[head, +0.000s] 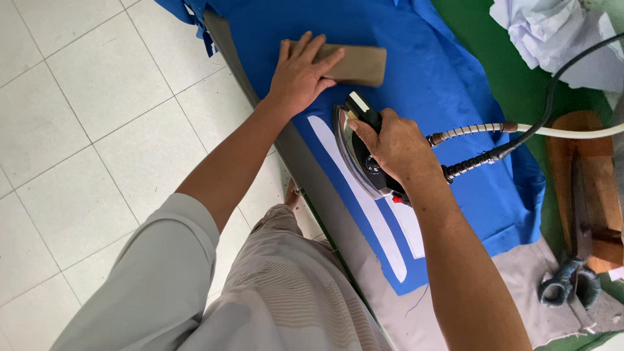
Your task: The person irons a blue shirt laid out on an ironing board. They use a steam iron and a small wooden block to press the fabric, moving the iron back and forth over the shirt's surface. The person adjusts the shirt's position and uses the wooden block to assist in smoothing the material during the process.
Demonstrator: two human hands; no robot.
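Observation:
My left hand point(300, 73) lies flat with fingers spread on a brown rectangular block point(359, 64), pressing it onto a blue cloth point(448, 84) spread over the ironing board. My right hand point(394, 146) grips the black handle of a steam iron point(356, 156), whose metal soleplate is tilted on its edge over the blue cloth. Two white strips point(364, 201) run along the cloth beside the iron. A coiled hose and a black cable point(494, 140) leave the back of the iron to the right.
The grey padded board edge point(312, 175) runs diagonally, with white floor tiles point(97, 130) to the left. A wooden iron rest point(585, 188) sits at the right on green surface. Crumpled pale cloth point(552, 32) lies at top right.

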